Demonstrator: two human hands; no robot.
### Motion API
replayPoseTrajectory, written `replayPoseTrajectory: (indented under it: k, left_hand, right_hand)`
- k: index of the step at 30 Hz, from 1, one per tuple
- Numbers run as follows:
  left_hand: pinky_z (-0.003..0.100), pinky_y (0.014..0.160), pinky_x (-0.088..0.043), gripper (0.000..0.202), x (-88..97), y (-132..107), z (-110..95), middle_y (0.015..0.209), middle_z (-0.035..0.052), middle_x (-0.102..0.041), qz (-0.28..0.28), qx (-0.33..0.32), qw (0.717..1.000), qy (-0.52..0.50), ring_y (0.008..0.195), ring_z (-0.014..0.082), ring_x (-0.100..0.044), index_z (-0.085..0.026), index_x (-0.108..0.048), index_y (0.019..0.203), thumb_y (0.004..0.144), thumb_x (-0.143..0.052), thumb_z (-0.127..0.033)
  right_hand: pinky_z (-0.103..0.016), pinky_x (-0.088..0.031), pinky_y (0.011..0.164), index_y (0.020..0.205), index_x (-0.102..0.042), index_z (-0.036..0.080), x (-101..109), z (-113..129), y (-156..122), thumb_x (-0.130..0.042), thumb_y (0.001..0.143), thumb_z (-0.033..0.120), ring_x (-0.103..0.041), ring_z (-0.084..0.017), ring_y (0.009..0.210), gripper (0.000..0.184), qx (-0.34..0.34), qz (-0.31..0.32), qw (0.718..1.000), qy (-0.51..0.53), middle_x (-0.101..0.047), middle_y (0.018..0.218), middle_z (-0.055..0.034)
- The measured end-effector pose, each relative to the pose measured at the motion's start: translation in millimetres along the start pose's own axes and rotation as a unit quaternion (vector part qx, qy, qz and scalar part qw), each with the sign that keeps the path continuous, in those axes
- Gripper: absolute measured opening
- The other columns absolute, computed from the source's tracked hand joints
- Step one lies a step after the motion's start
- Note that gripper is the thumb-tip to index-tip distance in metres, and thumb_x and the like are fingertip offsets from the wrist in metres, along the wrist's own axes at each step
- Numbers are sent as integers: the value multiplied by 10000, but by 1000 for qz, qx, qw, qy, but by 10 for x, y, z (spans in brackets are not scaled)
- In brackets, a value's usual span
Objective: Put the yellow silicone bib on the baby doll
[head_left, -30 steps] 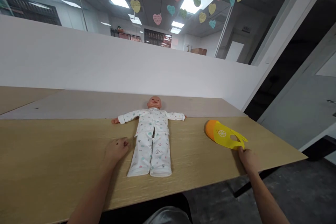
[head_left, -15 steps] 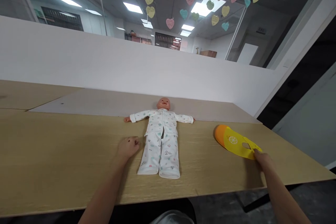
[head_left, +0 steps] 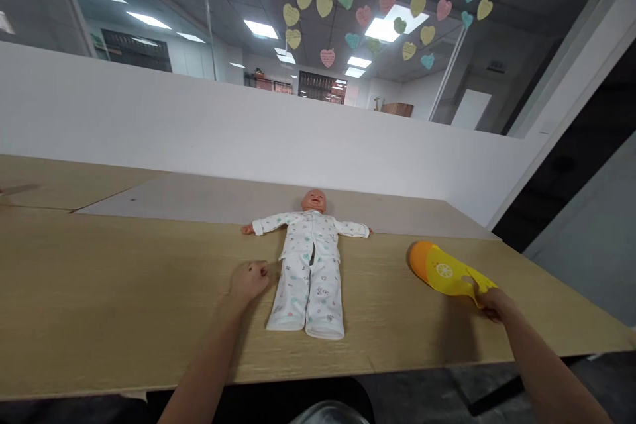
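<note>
A baby doll [head_left: 313, 238] in white printed pyjamas lies face up on the table, arms spread and head toward the wall. My left hand [head_left: 252, 279] rests as a loose fist on the tabletop, beside the doll's left-hand trouser leg in view; nothing shows in its fingers. At the right, my right hand [head_left: 489, 299] is closed on the narrow neck end of a yellow silicone bib [head_left: 450, 271]. An orange catch pocket [head_left: 420, 261] forms the bib's other end, and a fruit-slice print is on the yellow part.
The wooden table [head_left: 124, 305] has a grey strip [head_left: 223, 200] along its back. Behind stands a low white wall [head_left: 248, 139] below a glass pane with heart-shaped notes [head_left: 362, 15]. The table's front edge runs close to my body.
My right hand has shifted its grip further onto the bib's neck end, which now bends around the fingers. My left hand stays a fist beside the doll. The camera view has shifted slightly.
</note>
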State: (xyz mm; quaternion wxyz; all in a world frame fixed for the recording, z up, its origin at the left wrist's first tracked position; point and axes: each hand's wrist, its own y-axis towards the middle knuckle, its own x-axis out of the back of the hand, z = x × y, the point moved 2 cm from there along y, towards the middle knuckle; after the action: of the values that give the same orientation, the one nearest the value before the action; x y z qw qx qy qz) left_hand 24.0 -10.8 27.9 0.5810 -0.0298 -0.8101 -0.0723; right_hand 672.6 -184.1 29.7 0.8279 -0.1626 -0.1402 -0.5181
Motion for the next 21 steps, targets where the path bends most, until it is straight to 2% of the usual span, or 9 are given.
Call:
replayPoseTrajectory:
  k: [1,3,6,10,13,16,18,21]
  left_hand:
    - [271,647,-316,197,-2,2,9,874,58,-718,-1,1,1000,-5,837,195,-629,-199,-622,752,824,-441,-230]
    - [268,625,-298,196,-13,8,28,834,53,-703,-2,-4,1000,-12,800,190,-616,-198,-598,725,828,-439,-248]
    - [266,606,-269,177,-36,16,45,763,43,-667,-11,-20,1000,-14,748,183,-587,-200,-554,686,816,-443,-245]
    - [263,601,-250,171,-35,14,68,710,31,-630,-24,-13,999,-27,703,173,-554,-204,-508,657,807,-444,-252]
    - [261,603,-265,177,19,-4,88,650,15,-595,-19,-29,997,-71,657,164,-529,-205,-468,614,781,-456,-264]
    - [255,602,-313,191,125,-38,62,597,-2,-570,17,-38,983,-180,613,155,-518,-208,-446,585,753,-459,-299]
    - [253,599,-346,222,236,-55,-30,576,-10,-556,19,-47,963,-266,594,147,-512,-210,-439,572,739,-478,-351]
    - [256,626,-412,299,446,-57,-315,611,-3,-587,1,-81,920,-384,617,147,-538,-204,-491,591,734,-528,-464]
  right_hand:
    - [-248,-191,211,593,-497,245,-4,12,-60,-748,555,329,-378,-184,236,267,-31,7,999,-24,-593,600,-108]
    - [-233,-301,241,600,-494,233,-7,86,-178,-714,609,247,-451,-167,300,220,-52,27,998,-24,-609,631,-93]
    - [-225,-473,364,705,-536,224,1,339,-331,-622,725,196,-581,-164,451,92,-27,47,997,56,-655,719,-87]
    - [-225,-560,526,823,-477,211,-59,909,-570,-528,819,125,-654,-154,606,100,40,91,969,225,-680,747,-67]
    - [-246,-572,588,837,-459,199,-217,1377,-828,-590,818,146,-665,-163,671,143,130,118,951,255,-688,751,-61]
    - [-251,-561,582,860,-472,204,-429,1778,-1142,-663,792,220,-661,-172,683,203,216,160,928,257,-674,719,-40]
    - [-236,-540,566,862,-483,207,-537,2001,-1373,-719,752,290,-645,-158,653,274,243,188,910,278,-654,690,-20]
    - [-212,-482,489,862,-484,215,-607,2291,-1761,-774,688,396,-584,-120,545,384,283,232,887,284,-612,647,19]
